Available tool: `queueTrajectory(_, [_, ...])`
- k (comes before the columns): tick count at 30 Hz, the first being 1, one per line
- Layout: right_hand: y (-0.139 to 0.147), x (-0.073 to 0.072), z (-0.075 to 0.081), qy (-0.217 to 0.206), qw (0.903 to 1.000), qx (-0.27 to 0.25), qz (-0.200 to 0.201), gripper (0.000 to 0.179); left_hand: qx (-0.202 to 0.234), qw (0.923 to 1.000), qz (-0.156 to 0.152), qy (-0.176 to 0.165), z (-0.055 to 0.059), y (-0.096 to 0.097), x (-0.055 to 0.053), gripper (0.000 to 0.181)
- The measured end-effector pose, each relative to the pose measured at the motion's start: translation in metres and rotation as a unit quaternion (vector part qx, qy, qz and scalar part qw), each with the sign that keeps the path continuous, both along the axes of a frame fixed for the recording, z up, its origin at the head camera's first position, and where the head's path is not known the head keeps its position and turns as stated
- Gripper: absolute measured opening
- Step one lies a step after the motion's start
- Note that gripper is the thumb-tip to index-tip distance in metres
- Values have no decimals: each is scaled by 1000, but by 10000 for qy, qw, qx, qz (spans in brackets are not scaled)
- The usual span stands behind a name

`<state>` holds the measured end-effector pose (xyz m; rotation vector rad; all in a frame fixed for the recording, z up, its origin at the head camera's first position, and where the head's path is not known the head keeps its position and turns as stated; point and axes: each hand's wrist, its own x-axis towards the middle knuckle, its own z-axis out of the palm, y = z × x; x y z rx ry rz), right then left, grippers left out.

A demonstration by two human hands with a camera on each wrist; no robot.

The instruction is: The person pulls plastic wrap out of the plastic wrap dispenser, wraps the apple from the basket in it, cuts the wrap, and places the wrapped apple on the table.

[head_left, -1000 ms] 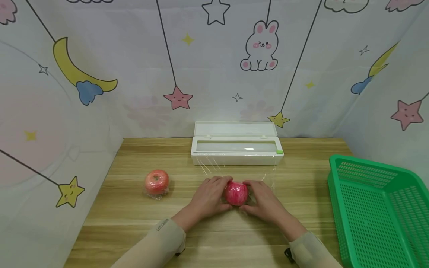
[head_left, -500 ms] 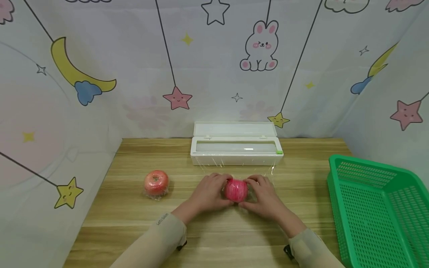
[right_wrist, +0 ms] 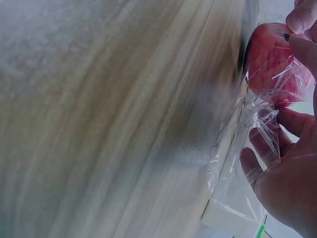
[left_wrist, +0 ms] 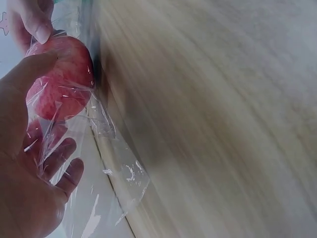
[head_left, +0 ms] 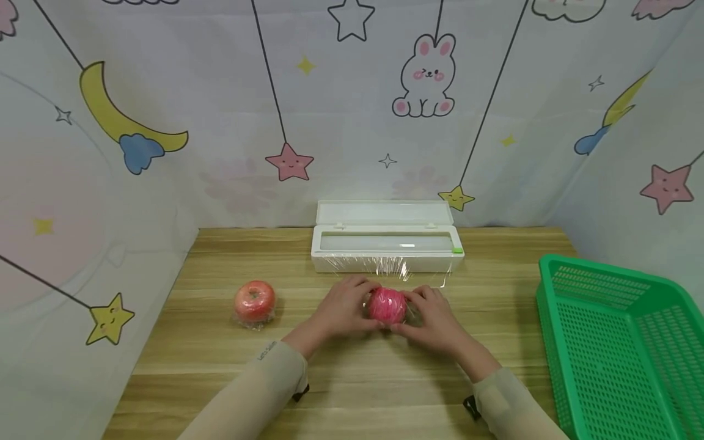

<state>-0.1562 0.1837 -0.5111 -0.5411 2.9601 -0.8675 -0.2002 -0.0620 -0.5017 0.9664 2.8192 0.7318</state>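
Between both hands is a pinkish-red apple [head_left: 387,305], partly covered in clear plastic wrap. My left hand [head_left: 342,307] grips its left side, with the thumb [left_wrist: 37,67] across the apple and the fingers behind. From the right side, my right hand [head_left: 437,321] holds it the same way, thumb near the stem in the right wrist view. Loose plastic wrap [left_wrist: 126,173] spreads beside the apple and over the fingers. Creased film runs from the apple to a white wrap dispenser [head_left: 387,263], whose lid [head_left: 385,212] stands raised.
A second red apple [head_left: 255,300], wrapped in film, sits on the wooden table [head_left: 357,391] to the left. A green plastic basket [head_left: 563,360] stands at the right. Behind the dispenser hangs a white cloth [head_left: 341,91] printed with cartoons.
Both hands have moved slightly forward with the apple, toward the dispenser. The film between them has gone from stretched to bunched and creased.
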Motion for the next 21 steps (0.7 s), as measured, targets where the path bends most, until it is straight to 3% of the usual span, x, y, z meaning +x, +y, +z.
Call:
queueTrajectory(7, [0, -6, 1, 32, 9995, -301, 75, 80, 23, 9998, -3, -222, 0, 1, -9, 79])
queueTrajectory(13, [0, -14, -1, -223, 9972, -686, -205, 69, 554, 9947, 324, -808, 4, 0, -13, 87])
queueTrajectory(21, [0, -21, 2, -344, 9972, -588, -306, 58, 555, 9928, 518, -925, 5, 2, -18, 70])
